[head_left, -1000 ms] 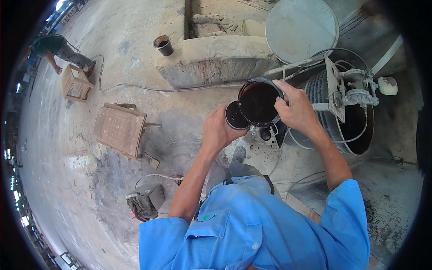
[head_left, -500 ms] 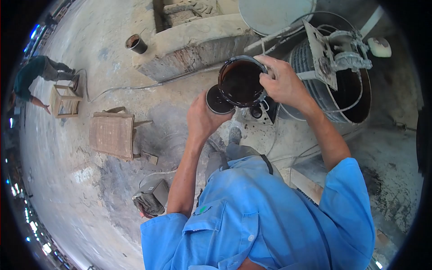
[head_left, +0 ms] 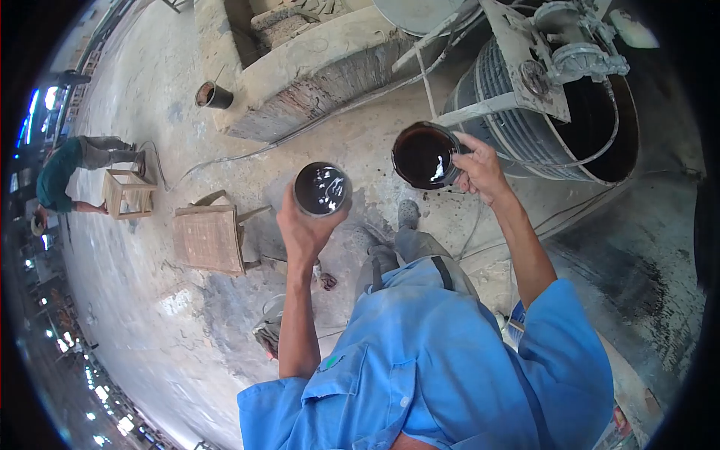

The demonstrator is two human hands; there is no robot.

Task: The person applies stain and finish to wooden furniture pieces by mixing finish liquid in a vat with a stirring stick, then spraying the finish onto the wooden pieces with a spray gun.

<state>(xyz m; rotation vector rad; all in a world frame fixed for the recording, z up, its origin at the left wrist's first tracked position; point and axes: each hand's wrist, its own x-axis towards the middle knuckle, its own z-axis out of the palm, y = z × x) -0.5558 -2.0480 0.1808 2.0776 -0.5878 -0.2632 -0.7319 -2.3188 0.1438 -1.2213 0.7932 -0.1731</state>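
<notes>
My left hand (head_left: 304, 229) is wrapped round a cup (head_left: 321, 189) filled with dark, glossy liquid. To its right, my right hand (head_left: 480, 166) grips the rim side of a larger round pot (head_left: 426, 155), which also has dark liquid in it. The two vessels are apart, both seen from above with light glinting off the liquid. Whether the pot has a handle under my right fingers cannot be made out.
A big ribbed drum (head_left: 499, 97) with a metal pump fitting (head_left: 566, 45) stands at the right. A low concrete wall (head_left: 322, 82) runs ahead, with a small dark bucket (head_left: 214, 95) beside it. Left are a brown-topped stool (head_left: 208, 238) and a person (head_left: 67, 172) bending over a wooden frame (head_left: 129, 193).
The pot was tilted over the cup; now it is away to the right and more level. The cup has moved left and nearer to me, and its liquid is at a higher level.
</notes>
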